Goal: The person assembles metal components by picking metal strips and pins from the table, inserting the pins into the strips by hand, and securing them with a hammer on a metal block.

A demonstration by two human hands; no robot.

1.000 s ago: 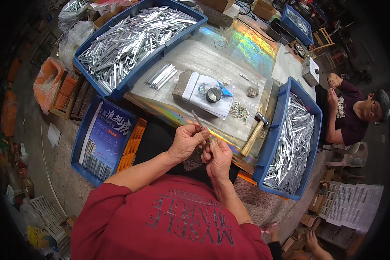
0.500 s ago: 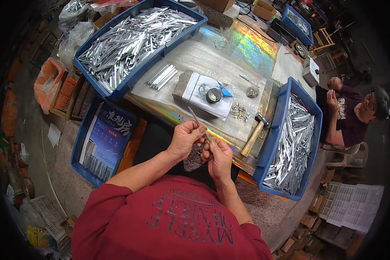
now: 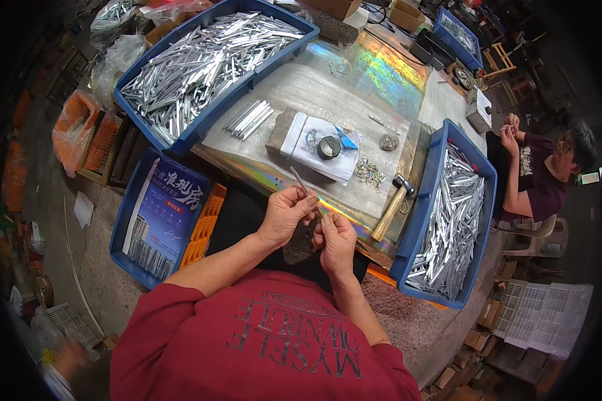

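My left hand (image 3: 289,215) is closed around a slim silvery metal strip (image 3: 297,176), whose upper end sticks out past the fingers toward the table. Close beside it, my right hand (image 3: 336,244) pinches at the strip's lower end; what lies between those fingertips is too small to make out. Just beyond my hands stands a block wrapped in white paper (image 3: 311,164), with a small round dark tin (image 3: 328,148) on top. Small metal pins (image 3: 368,173) lie in a loose pile to its right. A wooden-handled hammer (image 3: 390,212) rests nearby.
Blue bins of metal strips stand at the far left (image 3: 307,41) and right (image 3: 397,273). A row of strips (image 3: 249,119) lies left of the block. Lower left is a blue tray (image 3: 118,248) with a printed sheet. A co-worker (image 3: 540,164) sits at right; a blurred hand (image 3: 70,357) shows lower left.
My hands stay almost in place, with only a slight shift of the right fingers. The co-worker's hands have moved, and a blurred hand has come into the lower left.
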